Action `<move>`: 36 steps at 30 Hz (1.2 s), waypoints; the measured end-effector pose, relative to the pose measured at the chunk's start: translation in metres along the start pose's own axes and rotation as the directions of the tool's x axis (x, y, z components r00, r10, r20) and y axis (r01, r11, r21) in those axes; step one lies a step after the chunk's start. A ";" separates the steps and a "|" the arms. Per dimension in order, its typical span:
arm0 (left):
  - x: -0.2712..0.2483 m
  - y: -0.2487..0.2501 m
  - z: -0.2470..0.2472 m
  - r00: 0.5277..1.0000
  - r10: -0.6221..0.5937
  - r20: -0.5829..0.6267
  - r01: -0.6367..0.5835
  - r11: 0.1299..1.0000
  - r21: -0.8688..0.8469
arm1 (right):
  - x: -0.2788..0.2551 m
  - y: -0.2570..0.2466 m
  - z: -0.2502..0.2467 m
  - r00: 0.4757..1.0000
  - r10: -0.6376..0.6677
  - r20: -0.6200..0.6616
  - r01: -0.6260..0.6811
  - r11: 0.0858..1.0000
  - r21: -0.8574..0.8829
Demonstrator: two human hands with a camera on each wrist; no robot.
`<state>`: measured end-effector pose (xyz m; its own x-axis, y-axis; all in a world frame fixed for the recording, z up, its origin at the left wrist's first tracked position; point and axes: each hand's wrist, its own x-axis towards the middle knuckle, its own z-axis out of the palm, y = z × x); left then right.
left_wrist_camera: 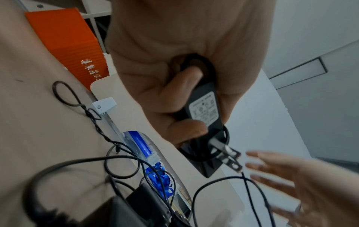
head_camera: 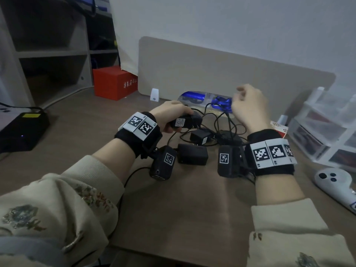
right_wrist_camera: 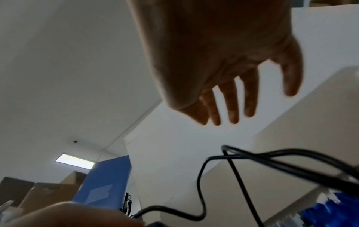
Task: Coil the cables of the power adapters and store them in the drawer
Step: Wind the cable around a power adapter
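Observation:
My left hand (head_camera: 171,116) grips a black power adapter (head_camera: 185,121) just above the desk; in the left wrist view its label (left_wrist_camera: 204,109) and metal prongs (left_wrist_camera: 229,155) show, with turns of cable around the body. My right hand (head_camera: 250,106) hovers to its right with fingers loosely spread (right_wrist_camera: 233,106) and holds nothing. Two more black adapters (head_camera: 192,154) (head_camera: 200,136) lie on the desk between my wrists, amid tangled black cables (head_camera: 225,120). A clear plastic drawer unit (head_camera: 323,132) stands at the right edge.
A beige divider panel (head_camera: 212,74) closes the back of the desk. In front of it lies a clear case with blue items (head_camera: 202,98). A red box (head_camera: 113,83) sits back left, a black device (head_camera: 23,130) at left, a white controller (head_camera: 335,182) at right.

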<state>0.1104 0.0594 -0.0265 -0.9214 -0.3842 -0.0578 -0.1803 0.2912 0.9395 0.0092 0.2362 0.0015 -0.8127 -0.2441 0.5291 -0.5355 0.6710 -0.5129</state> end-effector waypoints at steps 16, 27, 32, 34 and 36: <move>0.000 0.003 -0.005 0.991 0.067 0.113 -0.072 0.996 0.043 | -0.018 -0.008 -0.003 0.895 -0.332 0.299 0.237 0.920 0.313; -0.008 0.005 -0.016 0.958 0.004 0.288 -0.107 0.934 0.340 | -0.002 0.016 -0.017 0.954 -0.300 0.006 0.300 0.952 -0.056; -0.017 0.009 -0.007 0.822 0.166 0.544 -0.260 0.961 0.100 | 0.001 0.020 -0.005 0.944 -0.326 0.055 0.324 0.945 0.037; -0.020 0.010 -0.009 0.810 0.253 0.529 -0.253 0.965 -0.074 | 0.000 0.020 -0.001 0.944 -0.313 0.101 0.308 0.949 0.068; -0.020 0.011 -0.010 0.822 0.333 0.462 -0.260 0.941 -0.216 | -0.002 0.020 -0.001 0.948 -0.289 0.133 0.279 0.956 0.090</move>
<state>0.1303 0.0613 -0.0115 -0.9764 0.1862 0.1094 0.1442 0.1851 0.9721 0.0005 0.2505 -0.0094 -0.6463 -0.5185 0.5598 -0.7592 0.5108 -0.4035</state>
